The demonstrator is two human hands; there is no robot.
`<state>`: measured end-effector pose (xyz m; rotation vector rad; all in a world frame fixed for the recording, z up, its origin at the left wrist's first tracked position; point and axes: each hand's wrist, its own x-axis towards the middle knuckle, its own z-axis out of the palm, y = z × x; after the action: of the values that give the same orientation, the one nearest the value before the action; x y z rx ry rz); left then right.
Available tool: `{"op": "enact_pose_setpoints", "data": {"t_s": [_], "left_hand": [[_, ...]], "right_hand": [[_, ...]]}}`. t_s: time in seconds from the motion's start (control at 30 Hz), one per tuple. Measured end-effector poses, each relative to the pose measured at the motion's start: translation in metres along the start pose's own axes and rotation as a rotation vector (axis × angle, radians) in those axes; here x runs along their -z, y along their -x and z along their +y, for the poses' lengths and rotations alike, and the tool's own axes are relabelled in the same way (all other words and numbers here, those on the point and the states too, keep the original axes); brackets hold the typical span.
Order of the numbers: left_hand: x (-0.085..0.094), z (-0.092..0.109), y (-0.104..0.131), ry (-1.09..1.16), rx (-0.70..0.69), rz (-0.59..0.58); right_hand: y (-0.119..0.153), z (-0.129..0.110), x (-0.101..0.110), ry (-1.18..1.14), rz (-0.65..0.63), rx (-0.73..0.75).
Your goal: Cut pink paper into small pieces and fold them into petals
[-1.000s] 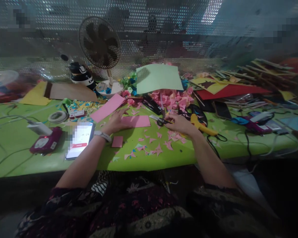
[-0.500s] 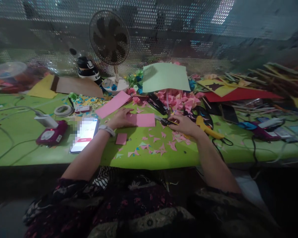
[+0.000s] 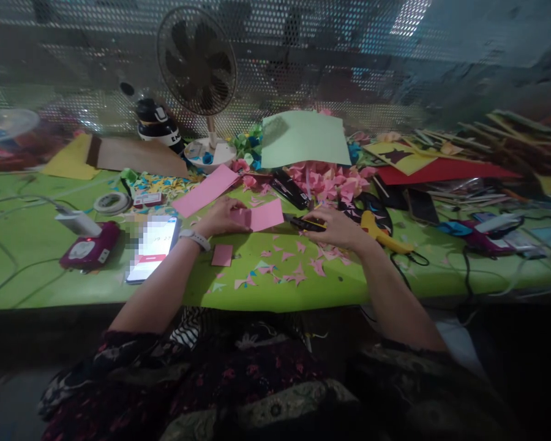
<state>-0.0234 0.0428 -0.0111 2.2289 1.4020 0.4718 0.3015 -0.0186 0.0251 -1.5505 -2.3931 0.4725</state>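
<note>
Paper pinched by left fingers, left end hidden, right fingers gripping dark tool, partly covered

A rectangular strip of pink paper, held at its left end, slants over the green surface, set back from the front edge near its middle; its left part is shadowed, the right bright and smooth. Just beside its right end, a slim black cutting tool with yellow trim is gripped low, tip toward the paper.
</note>
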Motion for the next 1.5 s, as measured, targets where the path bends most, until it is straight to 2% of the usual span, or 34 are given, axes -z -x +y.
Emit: {"op": "enact_pose_setpoints", "data": {"t_s": [0.23,0.4,0.53,0.7,0.93,1.2,1.5], "left_hand": [[0.000,0.003,0.002,0.025,-0.012,0.036],[0.000,0.008,0.004,0.047,0.056,0.044],[-0.001,0.009,0.005,0.036,0.084,0.036],[-0.002,0.006,0.005,0.029,0.036,0.055],[-0.002,0.007,0.007,0.064,0.064,0.013],[0.000,0.008,0.008,0.085,0.060,0.012],[0.000,0.009,0.006,0.059,0.070,-0.005]], "right_hand": [[0.001,0.003,0.004,0.075,-0.034,-0.082],[0.003,0.015,0.001,0.093,0.132,-0.170],[0.001,0.019,-0.003,0.031,0.228,-0.119],[-0.001,0.023,-0.012,-0.011,0.281,-0.080],[0.011,0.032,-0.005,-0.069,0.239,0.020],[0.016,0.044,-0.004,-0.065,0.152,0.055],[0.017,0.041,-0.005,-0.064,0.154,0.086]]}}
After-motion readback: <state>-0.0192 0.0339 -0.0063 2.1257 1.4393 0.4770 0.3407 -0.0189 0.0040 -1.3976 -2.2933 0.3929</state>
